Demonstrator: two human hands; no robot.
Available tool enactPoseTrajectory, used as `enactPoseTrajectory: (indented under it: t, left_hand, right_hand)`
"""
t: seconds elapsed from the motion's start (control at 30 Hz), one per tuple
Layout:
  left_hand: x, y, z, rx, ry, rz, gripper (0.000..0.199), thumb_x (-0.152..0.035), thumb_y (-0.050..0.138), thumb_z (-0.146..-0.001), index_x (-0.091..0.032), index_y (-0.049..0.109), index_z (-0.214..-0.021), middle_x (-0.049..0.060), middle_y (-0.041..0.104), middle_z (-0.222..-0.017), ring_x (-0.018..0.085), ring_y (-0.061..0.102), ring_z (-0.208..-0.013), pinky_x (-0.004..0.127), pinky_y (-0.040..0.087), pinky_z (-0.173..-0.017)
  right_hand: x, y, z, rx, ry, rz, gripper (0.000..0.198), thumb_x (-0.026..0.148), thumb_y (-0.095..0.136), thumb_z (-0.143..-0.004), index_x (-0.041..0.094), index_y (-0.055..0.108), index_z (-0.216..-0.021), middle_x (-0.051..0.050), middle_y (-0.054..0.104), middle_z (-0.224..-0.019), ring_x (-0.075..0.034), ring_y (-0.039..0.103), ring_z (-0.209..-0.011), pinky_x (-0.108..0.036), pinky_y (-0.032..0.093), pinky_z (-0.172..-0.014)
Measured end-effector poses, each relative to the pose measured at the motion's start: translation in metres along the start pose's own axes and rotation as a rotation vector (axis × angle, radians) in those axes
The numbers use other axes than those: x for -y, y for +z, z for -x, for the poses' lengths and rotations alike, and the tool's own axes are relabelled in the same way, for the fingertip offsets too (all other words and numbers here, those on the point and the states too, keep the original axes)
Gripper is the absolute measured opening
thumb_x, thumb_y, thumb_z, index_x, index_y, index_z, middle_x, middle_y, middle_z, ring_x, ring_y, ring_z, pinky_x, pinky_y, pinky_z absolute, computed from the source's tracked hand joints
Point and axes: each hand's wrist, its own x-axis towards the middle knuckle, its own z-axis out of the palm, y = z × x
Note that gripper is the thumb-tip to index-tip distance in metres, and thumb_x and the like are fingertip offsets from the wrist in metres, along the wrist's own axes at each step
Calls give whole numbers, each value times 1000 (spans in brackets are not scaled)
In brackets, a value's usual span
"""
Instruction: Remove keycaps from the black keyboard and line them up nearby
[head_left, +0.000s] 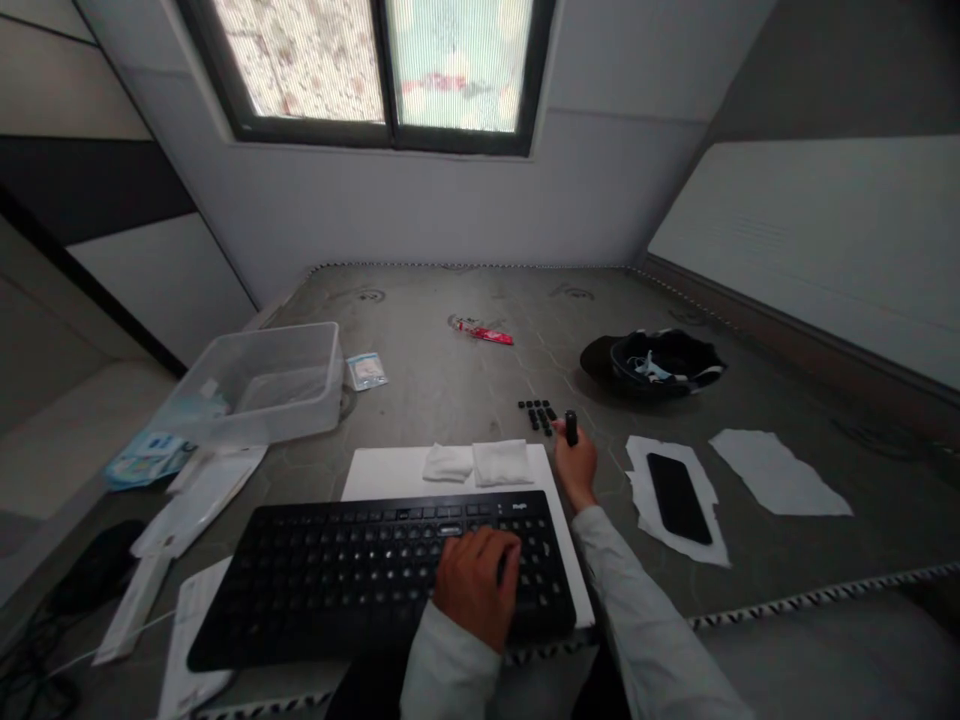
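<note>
Keyboard (pixel 352 575) lies beneath curled left hand (pixel 476 580) (grip cannot be told), extending toward 9 o'clock; right hand (pixel 576 466) clasps black stick (pixel 571 428), loose keycaps (pixel 541 414) at its 11 o'clock.

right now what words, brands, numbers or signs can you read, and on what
None reads clearly.
Keyboard: small pale logo at upper right, too blurred; key legends too small.
Loose black keycaps: too small to tell any marks.
Small sachet: printing too small.
Blue-and-white packaging: print too blurred.
</note>
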Motion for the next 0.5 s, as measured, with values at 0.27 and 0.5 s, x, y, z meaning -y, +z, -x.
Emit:
enactPoseTrajectory:
  t: [0.27,0.5]
  left_hand:
    - [5,3,1,-6,26,-36,18,-20,50,-91,-22,67,-87,3,71,-86,19,66,-81,33,42,-71]
    - [5,0,0,-17,79,-109,21,-25,47,-92,-21,68,-87,4,72,-86,20,68,-81,32,48,-70]
  right_hand:
    - [-2,-30,41,-67,4,-230,71,71,32,-86,14,72,-99,-15,73,-95,-28,64,-85,-32,44,-76]
    - [-5,-55,80,-104,71,-417,67,73,40,-83,14,73,-88,-14,73,-85,-28,65,-80,-35,46,-73]
